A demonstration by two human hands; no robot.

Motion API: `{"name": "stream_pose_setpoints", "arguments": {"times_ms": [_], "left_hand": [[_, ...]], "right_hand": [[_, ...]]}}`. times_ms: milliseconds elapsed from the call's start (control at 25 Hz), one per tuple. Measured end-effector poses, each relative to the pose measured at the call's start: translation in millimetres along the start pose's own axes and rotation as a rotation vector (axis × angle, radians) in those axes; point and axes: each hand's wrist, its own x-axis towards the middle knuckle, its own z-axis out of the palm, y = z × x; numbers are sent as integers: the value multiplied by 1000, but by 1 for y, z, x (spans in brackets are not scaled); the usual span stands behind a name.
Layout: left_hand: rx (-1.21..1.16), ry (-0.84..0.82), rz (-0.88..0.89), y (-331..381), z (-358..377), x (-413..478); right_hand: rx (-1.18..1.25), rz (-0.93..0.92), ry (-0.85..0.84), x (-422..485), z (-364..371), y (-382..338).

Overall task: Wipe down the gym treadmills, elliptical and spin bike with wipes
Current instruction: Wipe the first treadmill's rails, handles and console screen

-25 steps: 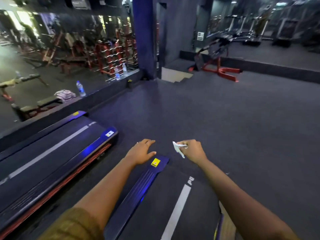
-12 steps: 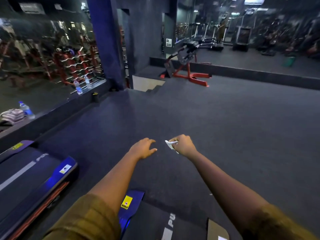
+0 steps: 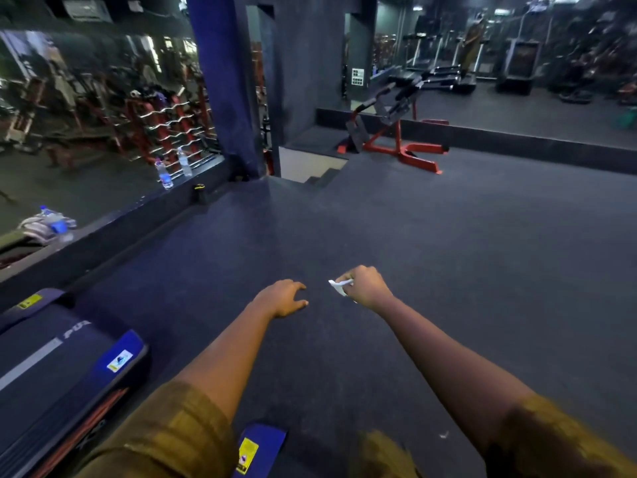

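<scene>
My right hand (image 3: 365, 286) is closed on a small crumpled white wipe (image 3: 339, 286), held out over the dark rubber floor. My left hand (image 3: 284, 298) hovers just left of it, fingers loosely spread, holding nothing. A treadmill (image 3: 51, 367) with a dark belt and blue side rail lies at the lower left. The blue rear corner of a second treadmill (image 3: 256, 446) with a yellow sticker shows at the bottom edge between my arms.
A mirror wall with a low ledge (image 3: 103, 232) runs along the left; water bottles (image 3: 163, 174) and a folded towel (image 3: 34, 227) rest on it. A red exercise bench (image 3: 393, 132) stands ahead by a stairwell (image 3: 310, 167). A blue pillar (image 3: 224, 81) rises at centre-left.
The view has lifted and swung away from the treadmills, so the near belt has slid almost out of frame. Both hands keep their pose, the wipe still in the right.
</scene>
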Motion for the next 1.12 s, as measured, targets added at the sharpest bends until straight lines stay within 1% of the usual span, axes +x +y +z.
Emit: {"name": "stream_pose_setpoints", "arguments": {"times_ms": [160, 280, 400, 480, 560, 720, 840, 960, 1120], "left_hand": [[-12, 34, -57, -25, 40, 58], [-27, 31, -128, -44, 86, 123], [-41, 69, -195, -61, 126, 197], [-63, 115, -238, -69, 144, 242], [-118, 109, -288, -74, 151, 268], [-159, 85, -418, -96, 136, 276], [-193, 118, -537, -132, 125, 269], [-230, 166, -697, -184, 125, 254], [-276, 278, -879, -260, 117, 217]], "right_hand": [[-25, -78, -41, 73, 40, 30], [-61, -137, -101, 142, 87, 82], [-141, -228, -156, 214, 126, 134], [-111, -279, -145, 261, 139, 160], [-115, -335, -169, 298, 141, 168], [-99, -418, -288, 340, 133, 134], [-102, -559, -353, 376, 148, 88], [-121, -702, -431, 408, 184, 30], [-145, -878, -504, 444, 245, -69]]}}
